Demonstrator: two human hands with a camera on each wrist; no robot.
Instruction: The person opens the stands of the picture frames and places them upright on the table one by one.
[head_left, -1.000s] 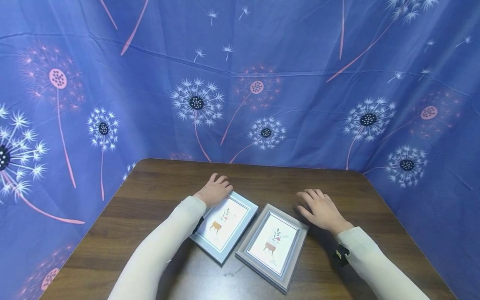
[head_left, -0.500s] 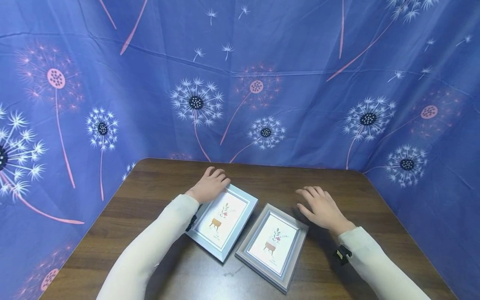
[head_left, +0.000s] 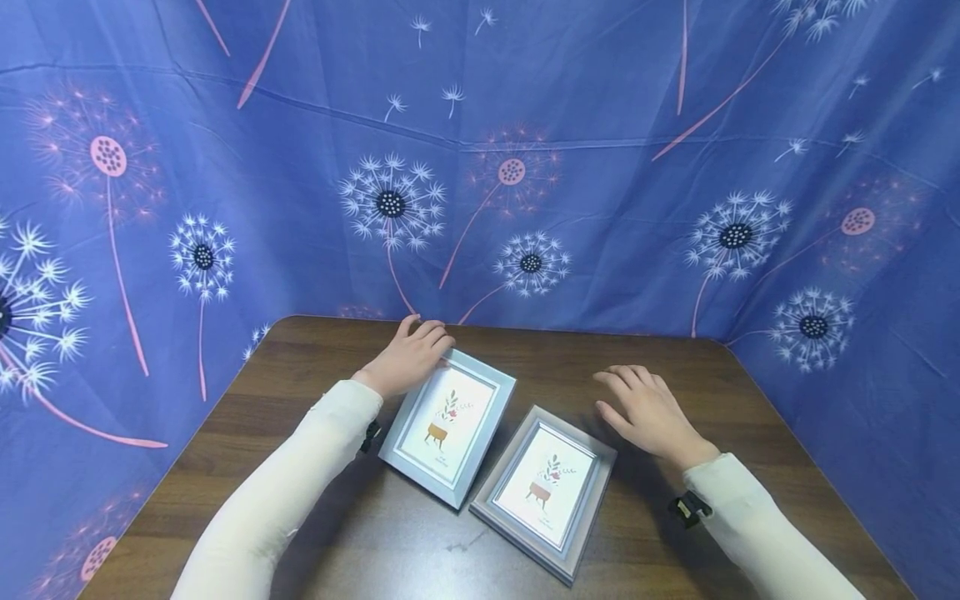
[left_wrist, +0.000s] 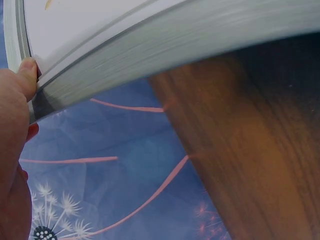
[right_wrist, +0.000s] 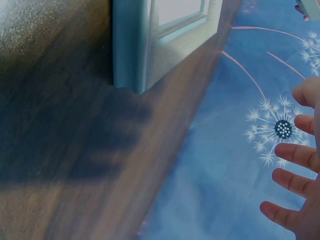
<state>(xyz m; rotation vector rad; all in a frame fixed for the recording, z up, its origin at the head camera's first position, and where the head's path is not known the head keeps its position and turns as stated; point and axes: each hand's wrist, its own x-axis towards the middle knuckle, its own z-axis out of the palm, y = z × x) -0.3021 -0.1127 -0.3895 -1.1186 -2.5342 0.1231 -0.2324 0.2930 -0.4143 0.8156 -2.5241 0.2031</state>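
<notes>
Here, left fingers [head_left: 432, 333] pinching frame [head_left: 450, 427], lettering [head_left: 441, 460] (illegible)

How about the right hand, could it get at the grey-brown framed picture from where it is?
Likely yes: the right hand, holding nothing, is close to the grey-brown framed picture, with nothing visible between them. The left hand grips the light blue frame.

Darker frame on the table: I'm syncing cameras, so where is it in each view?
Head: the darker frame sits low, just right of centre.
Left wrist: not in it; the paler frame shows instead.
Right wrist: the darker frame, top centre, cut by the upper edge.
Shared landmark: blue dandelion cloth.
</notes>
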